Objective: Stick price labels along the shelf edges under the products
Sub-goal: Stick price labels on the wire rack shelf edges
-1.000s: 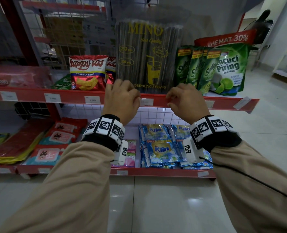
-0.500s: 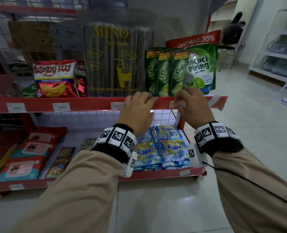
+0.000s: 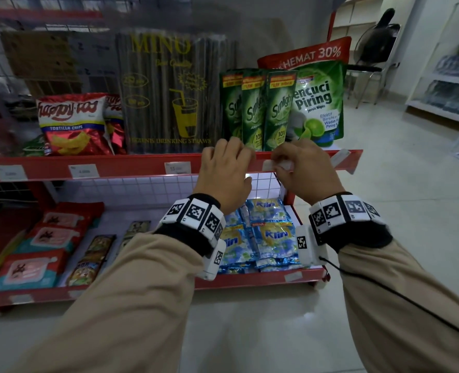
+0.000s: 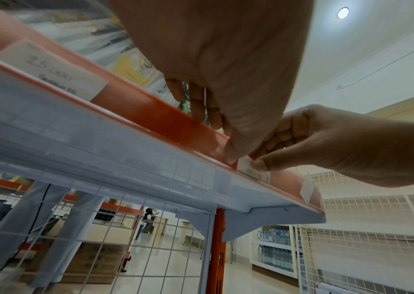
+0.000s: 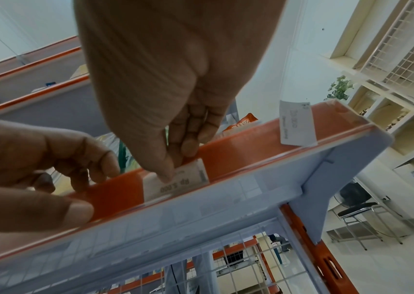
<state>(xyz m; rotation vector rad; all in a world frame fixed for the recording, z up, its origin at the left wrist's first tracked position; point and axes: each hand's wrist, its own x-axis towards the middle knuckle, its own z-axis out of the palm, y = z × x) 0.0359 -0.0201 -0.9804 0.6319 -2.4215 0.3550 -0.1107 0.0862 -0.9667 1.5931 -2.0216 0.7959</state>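
On the red shelf edge, under the green Sunlight pouches, sits a white price label reading "Rp 5.000". My right hand pinches this label between thumb and fingers against the strip. Just left of it, my left hand grips the shelf edge, fingers curled over the top and thumb on the front. From the left wrist the left thumb tip almost touches the label's left end.
Other labels sit on the same edge: one under the drinking straws pack, two further left, and a tilted one at the shelf's right end. Chip bags stand left. A lower shelf holds blue sachets. Open floor lies right.
Both hands have moved right along the shelf edge, from under the straws pack to under the green pouches. The right hand now holds a label against the strip.
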